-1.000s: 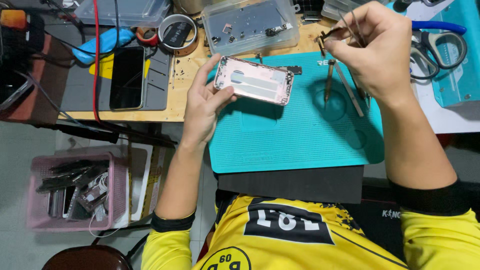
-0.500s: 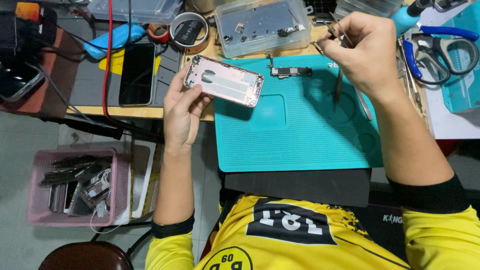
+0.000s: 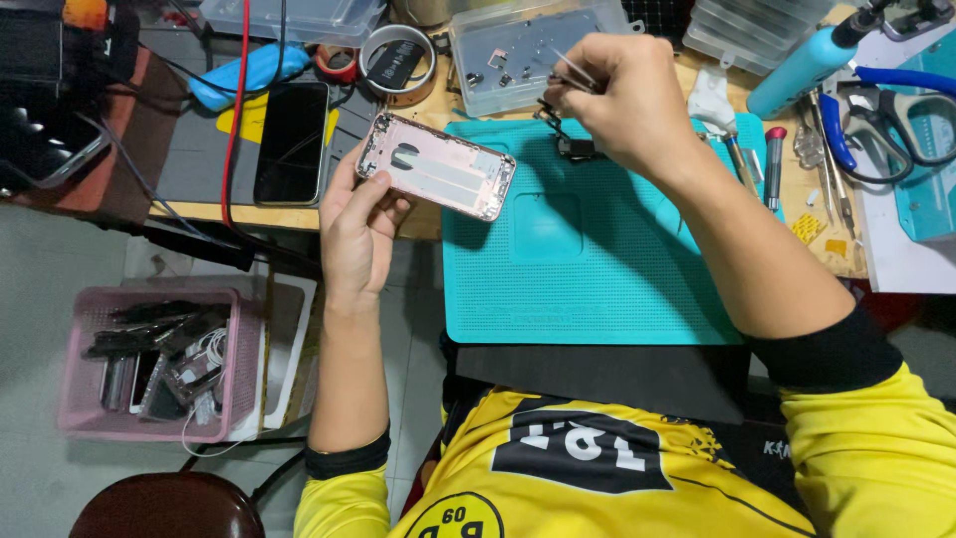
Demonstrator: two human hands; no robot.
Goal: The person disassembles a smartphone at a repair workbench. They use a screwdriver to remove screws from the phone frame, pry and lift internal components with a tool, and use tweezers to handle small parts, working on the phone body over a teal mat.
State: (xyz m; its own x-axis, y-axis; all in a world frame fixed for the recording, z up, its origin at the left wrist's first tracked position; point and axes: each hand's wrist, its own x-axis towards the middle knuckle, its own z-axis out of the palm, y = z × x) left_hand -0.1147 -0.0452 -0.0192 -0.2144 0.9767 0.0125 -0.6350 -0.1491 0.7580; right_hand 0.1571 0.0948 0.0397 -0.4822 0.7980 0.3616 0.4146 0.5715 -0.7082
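My left hand (image 3: 357, 227) grips a pink phone housing (image 3: 436, 166) by its left end, holding it above the left edge of a teal work mat (image 3: 588, 269). My right hand (image 3: 625, 105) pinches thin metal tweezers (image 3: 570, 72) over the mat's far edge. Just below the tweezers' tips a small dark phone part (image 3: 576, 149) lies on the mat. A clear plastic parts box (image 3: 518, 50) with small pieces in it stands right behind the hand.
A black phone (image 3: 290, 141) lies screen up at the left, with a roll of tape (image 3: 395, 58) behind it. Screwdrivers (image 3: 773, 164), blue-handled scissors (image 3: 891, 105) and a blue bottle (image 3: 809, 66) lie at the right. A pink basket (image 3: 151, 364) of phone parts sits on the floor.
My left hand has carried the pink housing leftward, off the mat's middle toward its left edge. My right hand with the tweezers stays over the mat's far edge.
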